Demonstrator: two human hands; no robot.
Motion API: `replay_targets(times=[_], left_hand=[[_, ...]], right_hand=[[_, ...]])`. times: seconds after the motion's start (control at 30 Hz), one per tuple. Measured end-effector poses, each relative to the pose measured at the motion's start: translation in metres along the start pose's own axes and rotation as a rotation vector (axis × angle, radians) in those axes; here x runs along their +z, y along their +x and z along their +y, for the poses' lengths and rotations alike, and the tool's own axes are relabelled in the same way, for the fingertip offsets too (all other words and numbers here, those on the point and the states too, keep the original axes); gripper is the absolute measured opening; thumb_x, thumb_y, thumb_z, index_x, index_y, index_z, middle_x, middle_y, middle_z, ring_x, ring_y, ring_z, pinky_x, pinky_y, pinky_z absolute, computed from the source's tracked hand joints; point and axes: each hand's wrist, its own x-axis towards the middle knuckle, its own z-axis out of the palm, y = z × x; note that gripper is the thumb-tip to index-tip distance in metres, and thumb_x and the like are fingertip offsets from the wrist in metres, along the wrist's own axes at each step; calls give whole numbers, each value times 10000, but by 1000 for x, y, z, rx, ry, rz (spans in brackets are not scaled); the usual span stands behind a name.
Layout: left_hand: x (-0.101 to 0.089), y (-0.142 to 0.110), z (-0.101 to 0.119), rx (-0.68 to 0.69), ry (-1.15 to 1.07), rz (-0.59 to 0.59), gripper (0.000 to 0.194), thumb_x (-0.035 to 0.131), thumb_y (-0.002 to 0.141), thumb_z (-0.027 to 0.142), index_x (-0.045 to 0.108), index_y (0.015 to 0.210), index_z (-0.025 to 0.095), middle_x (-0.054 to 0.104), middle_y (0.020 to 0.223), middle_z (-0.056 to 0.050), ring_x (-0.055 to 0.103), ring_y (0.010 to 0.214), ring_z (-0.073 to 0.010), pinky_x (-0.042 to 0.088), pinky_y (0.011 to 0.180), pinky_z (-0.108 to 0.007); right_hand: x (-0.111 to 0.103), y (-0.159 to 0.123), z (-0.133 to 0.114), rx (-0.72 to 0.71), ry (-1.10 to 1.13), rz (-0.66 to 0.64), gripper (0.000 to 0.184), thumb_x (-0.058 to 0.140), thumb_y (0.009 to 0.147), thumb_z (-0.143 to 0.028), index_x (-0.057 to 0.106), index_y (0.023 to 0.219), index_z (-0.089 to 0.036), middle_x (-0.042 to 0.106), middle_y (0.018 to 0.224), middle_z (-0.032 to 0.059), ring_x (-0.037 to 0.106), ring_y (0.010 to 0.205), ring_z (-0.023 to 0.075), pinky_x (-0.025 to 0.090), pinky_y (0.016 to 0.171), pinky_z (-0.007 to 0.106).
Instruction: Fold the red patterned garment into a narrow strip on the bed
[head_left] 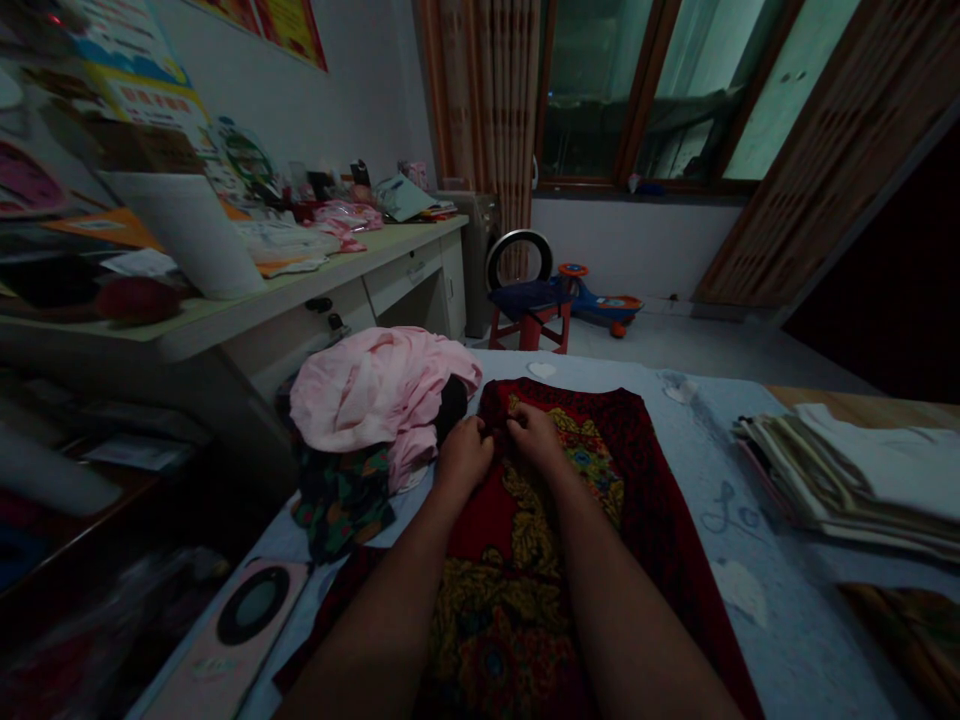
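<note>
A dark red garment point(484, 525) with a gold and floral pattern lies spread on the light blue bed cover point(750, 470), running from near my body to the far side. My left hand point(466, 450) is closed, its fingers pinching the cloth near the garment's far left corner. Just to its right, my right hand point(534, 435) also pinches the same garment. A small bunched fold of fabric sits between the two hands. Directly left of my left hand rises a heap of pink cloth point(367, 385), with a dark green patterned cloth point(345, 500) beneath it.
At the right lies a stack of folded clothes point(862, 480), with a brownish cloth point(915, 630) nearer me. A pink phone-like case point(232, 640) rests at the front left. Beyond the bed stand a red stool point(529, 330) and a blue ride-on toy point(600, 300). A cluttered desk point(330, 270) runs along the left.
</note>
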Motion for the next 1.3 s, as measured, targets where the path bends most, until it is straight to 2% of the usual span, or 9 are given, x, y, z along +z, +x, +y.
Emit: replay_targets(times=[0.13,0.27,0.37,0.47,0.63,0.93,1.07,1.17,1.3], left_hand=[[-1,-2,3,9,55,-89,250,607,809,319,624,1023,190,707,968,-95,664,919,-241,478,761,-302],[-1,-2,1,2,48,-148,419,639,777,377,601,1141,174,707,1029,-120,668,945,-275,482,756,-321],[0,-3,-1,77,42,-148,489,623,798,326,563,1263,185,680,1102,-120,649,1005,-262,479,827,-322],[2,-4,-1,186,66,-167,376,566,826,240,629,1195,215,657,1106,-109,637,1014,-237,464,886,-317],[0,-2,1,191,60,-116,253,503,821,147,691,975,218,675,965,-68,637,931,-209,466,863,-303],[-13,-3,11,81,-142,117,253,386,871,128,595,990,207,669,991,-59,627,958,-207,453,854,-304],[-13,-3,9,24,-196,125,254,362,891,154,583,995,224,662,941,-35,634,922,-202,449,821,-296],[-11,-2,7,50,-277,93,254,359,887,160,584,981,228,647,868,-12,631,859,-186,449,790,-283],[-8,1,6,146,-405,48,232,372,862,161,586,938,209,643,883,-10,616,858,-169,450,789,-275]], right_hand=[[0,1,1,39,107,40,112,480,726,-163,578,756,-206,605,719,-12,553,699,162,429,679,257],[2,1,2,57,130,81,273,443,687,-80,599,872,-207,642,827,2,594,808,172,460,779,280],[2,0,2,59,50,88,442,440,684,-26,618,1041,-217,662,967,31,604,917,180,456,874,304],[1,-1,2,-43,-72,29,533,486,675,-10,629,1143,-222,637,1109,64,564,1045,196,414,972,327],[1,0,4,-90,-152,-51,256,549,748,-94,707,925,-191,644,1026,86,542,1032,220,394,979,361],[-9,5,9,119,44,166,221,463,801,-191,680,839,-198,681,830,38,607,819,190,455,806,288],[-6,5,11,145,77,182,365,423,687,-60,653,933,-200,670,872,20,611,843,172,464,825,282],[-4,3,10,63,19,120,458,455,668,-34,632,1050,-213,654,954,29,603,904,175,455,874,293],[-4,2,7,-37,-132,55,253,599,716,-147,659,954,-209,624,979,58,569,945,204,436,896,315]])
